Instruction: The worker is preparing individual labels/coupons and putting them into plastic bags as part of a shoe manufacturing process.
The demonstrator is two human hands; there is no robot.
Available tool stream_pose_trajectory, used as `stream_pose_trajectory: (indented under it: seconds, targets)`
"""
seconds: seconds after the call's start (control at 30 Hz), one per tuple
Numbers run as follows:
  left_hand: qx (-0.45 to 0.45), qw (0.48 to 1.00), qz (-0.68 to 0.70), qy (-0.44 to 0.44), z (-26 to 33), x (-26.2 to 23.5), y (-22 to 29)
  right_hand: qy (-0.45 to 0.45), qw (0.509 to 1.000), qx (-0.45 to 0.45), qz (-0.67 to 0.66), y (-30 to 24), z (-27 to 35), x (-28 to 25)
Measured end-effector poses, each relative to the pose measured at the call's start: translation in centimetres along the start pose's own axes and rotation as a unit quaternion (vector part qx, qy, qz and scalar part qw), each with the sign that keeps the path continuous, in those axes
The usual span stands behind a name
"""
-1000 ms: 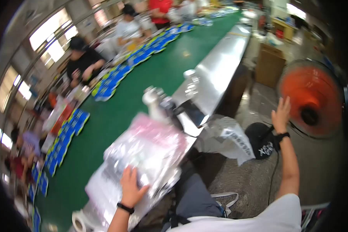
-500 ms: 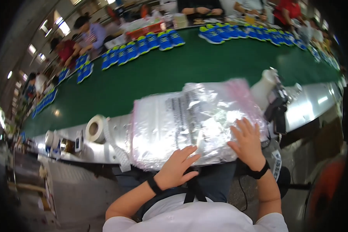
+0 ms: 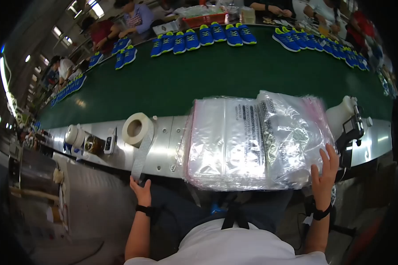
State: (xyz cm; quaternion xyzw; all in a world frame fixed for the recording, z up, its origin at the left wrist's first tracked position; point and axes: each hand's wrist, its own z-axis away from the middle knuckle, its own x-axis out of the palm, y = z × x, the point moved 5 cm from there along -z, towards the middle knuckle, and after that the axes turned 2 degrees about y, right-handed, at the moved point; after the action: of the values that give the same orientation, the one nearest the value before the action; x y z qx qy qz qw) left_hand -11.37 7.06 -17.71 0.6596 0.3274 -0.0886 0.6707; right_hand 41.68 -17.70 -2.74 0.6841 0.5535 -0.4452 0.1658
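My left hand (image 3: pixel 141 193) is at the front edge of the metal ledge, by the loose end of a white label strip (image 3: pixel 142 154). Its thumb and fingers are apart around the strip's end; a firm hold is not visible. The strip comes off a label roll (image 3: pixel 137 128) with a brown core. My right hand (image 3: pixel 324 176), fingers spread, rests against the near right corner of a stack of clear plastic bags (image 3: pixel 227 145). These bags have dark print and pinkish side edges, and the top one lies askew.
Blue shoes with lime trim (image 3: pixel 205 35) line the far side of a green belt (image 3: pixel 163 84). A white bottle and black handheld device (image 3: pixel 353 126) stand right of the bags. To the left are a jar (image 3: pixel 93 144) and a small device (image 3: pixel 109 143). Co-workers sit opposite.
My left hand has gone from the bags' front edge leftward to the label strip. My right hand has slid to the bags' right corner. The view has shifted left.
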Motion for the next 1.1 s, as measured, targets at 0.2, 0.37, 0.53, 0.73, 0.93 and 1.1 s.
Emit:
stream_pose_trajectory:
  seconds: [0.2,0.37,0.53,0.73,0.93,1.1]
  targets:
    - [-0.133,0.968,0.172,-0.128,-3.3,0.2,-2.9,-0.033,0.999,-0.023,-0.022,-5.3,0.4,0.2]
    - [-0.009,0.995,0.098,-0.016,-5.6,-2.4,-4.2,-0.039,0.992,-0.065,-0.097,-9.0,-0.4,1.2]
    - [-0.074,0.963,0.244,-0.091,-5.6,0.0,-5.6,-0.061,0.984,-0.092,-0.14,-11.0,-0.4,2.8]
    - [0.357,0.924,-0.096,-0.101,4.7,2.5,6.0,-0.081,0.973,-0.086,-0.196,-13.1,0.9,4.8]
    - [-0.097,0.858,0.324,-0.387,9.0,6.9,8.4,-0.27,0.857,-0.162,-0.407,-20.7,3.4,9.2]
    - [-0.22,0.747,0.47,-0.415,13.9,8.4,12.0,-0.398,0.727,0.077,-0.554,-23.2,5.3,13.2]
